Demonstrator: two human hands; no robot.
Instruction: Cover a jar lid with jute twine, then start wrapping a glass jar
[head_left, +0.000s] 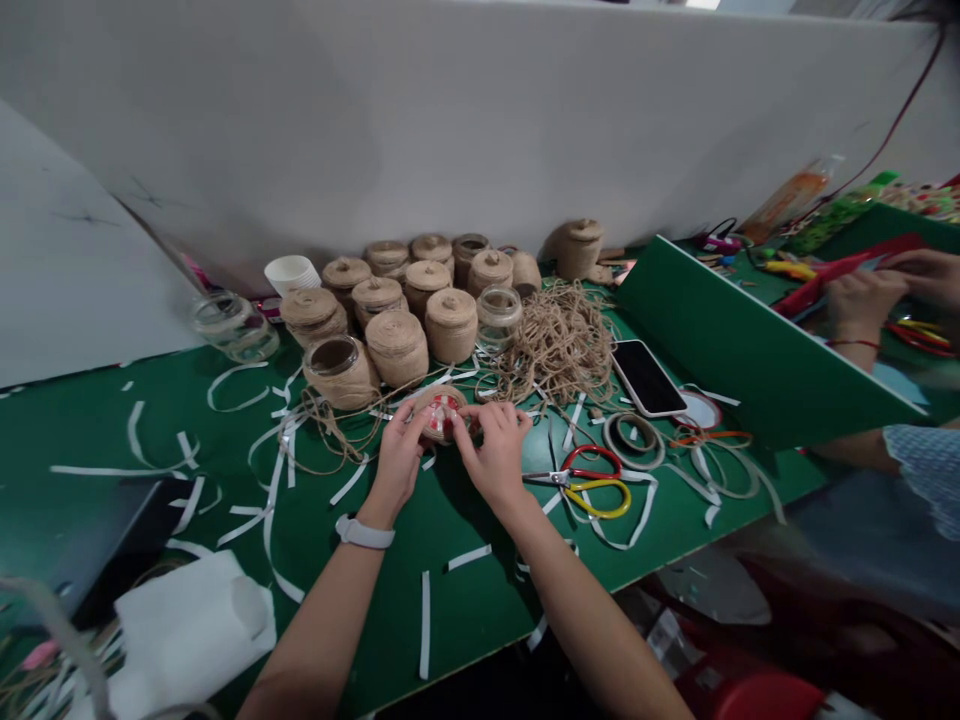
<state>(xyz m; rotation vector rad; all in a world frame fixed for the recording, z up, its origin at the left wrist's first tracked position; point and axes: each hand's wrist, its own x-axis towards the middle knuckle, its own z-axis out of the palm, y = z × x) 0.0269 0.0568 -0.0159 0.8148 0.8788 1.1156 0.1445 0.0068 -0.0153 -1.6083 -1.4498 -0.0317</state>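
Note:
A round jar lid (440,414), red and white in the middle with brown twine round its rim, is held just above the green table. My left hand (400,453) grips its left edge between thumb and fingers. On the other side, the fingers of my right hand (495,446) are closed at the lid's right edge. Behind the lid stand several twine-wrapped jars (396,347), some with lids and some without. A loose heap of twine (562,345) lies to their right. Scissors (592,482) with red and yellow handles rest right of my right hand.
A phone (648,377) and a roll of tape (634,441) lie to the right, beside a green divider board (750,340). Beyond it another person's hands (870,300) hold something red. White strips litter the table (465,620). Bare glass jars (235,327) stand at the back.

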